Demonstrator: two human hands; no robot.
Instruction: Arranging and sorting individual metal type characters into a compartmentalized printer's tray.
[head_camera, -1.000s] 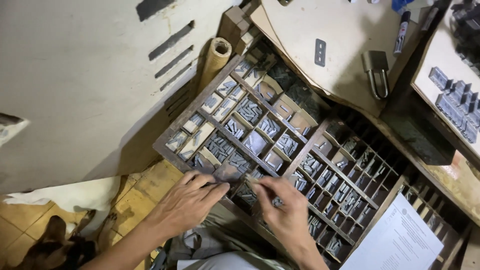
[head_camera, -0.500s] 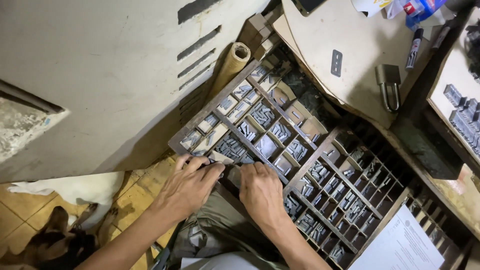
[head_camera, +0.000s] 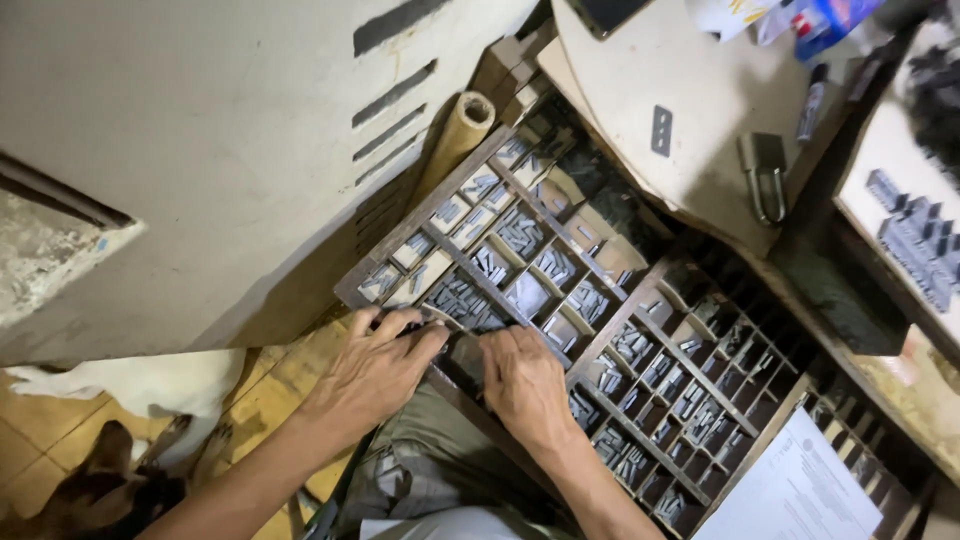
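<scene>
Two hands rest on the near edge of the wooden type tray (head_camera: 600, 330), in the middle of the frame. The left hand (head_camera: 385, 365) lies flat with fingers spread. The right hand (head_camera: 525, 385) has slid closer to it, fingers curled down into a box of small metal letters (head_camera: 470, 300); what it pinches is hidden.

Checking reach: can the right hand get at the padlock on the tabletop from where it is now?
Probably, with a long stretch. The right hand rests on the near edge of the wooden type tray; the padlock lies beyond the tray on the tabletop, uncovered, with nothing standing between.
</scene>
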